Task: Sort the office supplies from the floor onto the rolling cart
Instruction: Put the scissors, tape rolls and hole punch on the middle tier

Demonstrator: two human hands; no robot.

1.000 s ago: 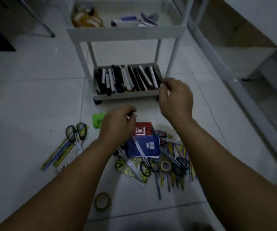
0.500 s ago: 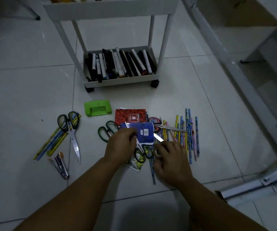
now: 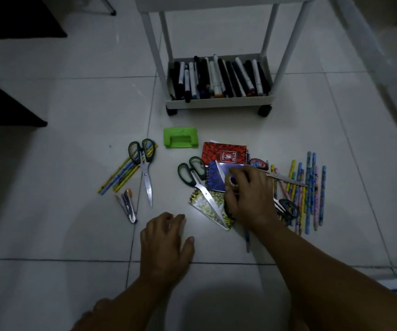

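Note:
Office supplies lie scattered on the white tile floor in front of the rolling cart (image 3: 219,103), whose bottom tray is full of markers (image 3: 216,77). My right hand (image 3: 250,194) is over the pile of small notebooks and pinches a tape roll (image 3: 232,182) between fingers and thumb, above the blue notebook (image 3: 214,179). A red notebook (image 3: 223,152) lies just behind it and a yellow patterned one (image 3: 207,206) in front. My left hand (image 3: 166,244) is low over the bare floor to the left, fingers bent down and thumb spread, with nothing visible in it.
Green-handled scissors (image 3: 191,173) lie across the notebooks. Another pair (image 3: 143,168) rests on pencils (image 3: 123,175) at the left, beside a small cutter (image 3: 128,206). A green hole punch (image 3: 180,139) sits near the cart. Several pencils (image 3: 309,187) and black scissors (image 3: 287,209) lie right.
Both hands dropped from the cart to the pile. My right hand has picked up a tape roll. My left hand pulled back from the blue notebook to the floor at the lower left.

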